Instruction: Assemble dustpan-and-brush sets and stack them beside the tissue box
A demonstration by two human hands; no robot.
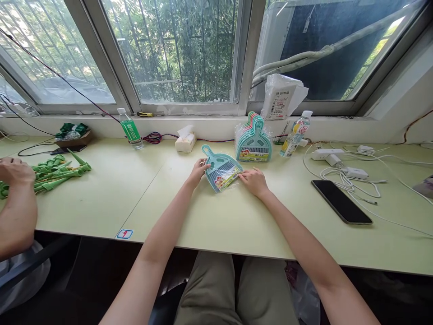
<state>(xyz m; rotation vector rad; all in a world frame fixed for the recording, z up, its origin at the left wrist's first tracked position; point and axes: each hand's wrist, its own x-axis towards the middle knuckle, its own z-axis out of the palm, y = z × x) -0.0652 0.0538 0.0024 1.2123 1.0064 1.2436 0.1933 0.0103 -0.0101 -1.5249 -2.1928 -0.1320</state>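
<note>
A teal mini dustpan and brush set in clear wrapping, with a colourful label along its lower edge, is held tilted over the table. My left hand grips its left edge near the handle, thumb on top. At the lower right corner of the wrapping, my right hand pinches the edge with its fingers closed. Just behind stands a row of similar wrapped dustpan sets, teal at the front with a red one showing farther back.
A tissue pack and a green-labelled bottle stand behind on the left. To the right are another bottle, a phone and white chargers with cables. A co-worker's hand is by green stalks.
</note>
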